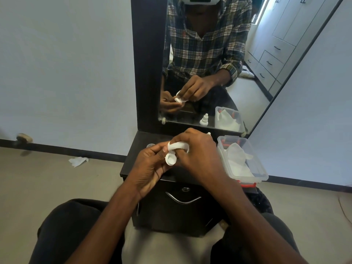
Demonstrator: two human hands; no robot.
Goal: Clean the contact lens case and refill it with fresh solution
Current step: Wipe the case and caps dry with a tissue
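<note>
My left hand point(150, 164) grips the white contact lens case point(170, 160) above the small black cabinet, one round well facing up. A white tissue point(178, 146) is wrapped round a finger of my right hand point(198, 155), which holds it against the case. The white tip of the solution bottle point(209, 133) peeks out behind my right hand; the rest of the bottle is hidden. A small round cap point(150, 145) lies on the cabinet top to the left of my hands.
A clear plastic box point(261, 174) with white tissues and a red clip stands at the right of the black cabinet top point(137, 149). A mirror point(209, 63) rises behind. A crumpled tissue point(78, 161) lies on the floor to the left. My knees flank the cabinet drawer point(182, 199).
</note>
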